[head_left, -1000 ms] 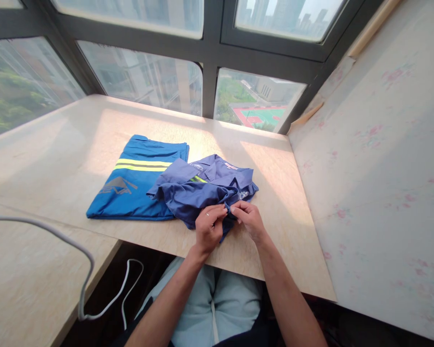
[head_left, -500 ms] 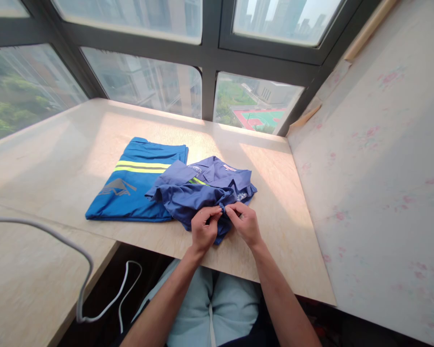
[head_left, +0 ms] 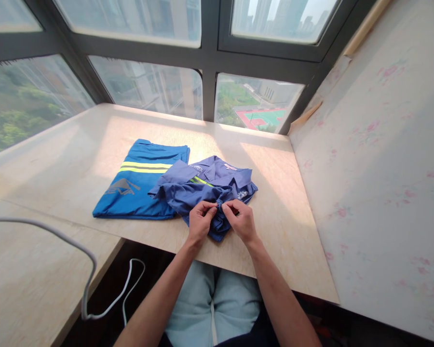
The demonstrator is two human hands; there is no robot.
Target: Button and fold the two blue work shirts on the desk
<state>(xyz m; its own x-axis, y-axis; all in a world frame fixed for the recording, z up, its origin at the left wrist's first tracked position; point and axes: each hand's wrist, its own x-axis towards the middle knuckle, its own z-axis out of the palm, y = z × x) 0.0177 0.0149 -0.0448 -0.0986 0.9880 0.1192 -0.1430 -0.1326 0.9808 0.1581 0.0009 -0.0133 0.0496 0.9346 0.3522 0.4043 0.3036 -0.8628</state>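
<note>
A purple-blue collared work shirt lies bunched on the table, with a short yellow-green stripe showing among its folds. My left hand pinches a small gathered bit of its cloth between thumb and fingertips. Close beside it, almost fingertip to fingertip, my right hand pinches the same spot from the other side. What exactly sits between the fingertips is too small to make out. Under the shirt's left side rests a neatly folded bright blue garment with yellow-and-grey reflective bands and a grey logo.
The pale wood-grain table reaches back to dark-framed windows. A flower-patterned wall bounds it on the right. A thick grey-white cable loops over the left board and down into the dark gap beside my legs.
Both hands have shifted slightly up and left, still pinching the shirt cloth. The view has tilted a little. The folded blue garment lies as before.
</note>
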